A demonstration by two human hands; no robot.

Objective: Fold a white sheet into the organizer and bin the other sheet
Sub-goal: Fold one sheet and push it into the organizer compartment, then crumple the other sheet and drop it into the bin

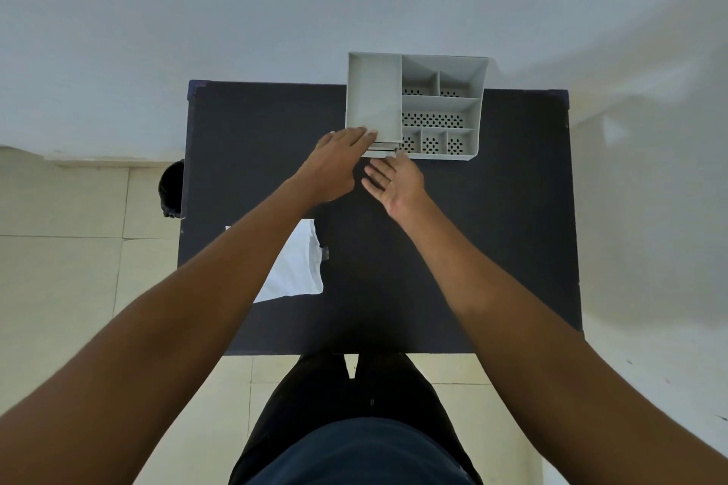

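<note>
A grey organizer (pixel 441 106) with several compartments stands at the table's far edge. A folded white sheet (pixel 381 149) lies at the near end of its long left compartment, mostly hidden by my hands. My left hand (pixel 335 163) rests palm down with its fingers on that folded sheet. Just right of it my right hand (pixel 396 181) is palm up with fingers spread, its fingertips touching the sheet's near edge. The other white sheet (pixel 297 268) lies flat on the table's left side, partly hidden under my left forearm.
The dark table (pixel 492 228) fills the middle of the view. A black bin (pixel 172 189) stands on the tiled floor just beyond the table's left edge. A pale wall lies behind the organizer. My legs are at the table's near edge.
</note>
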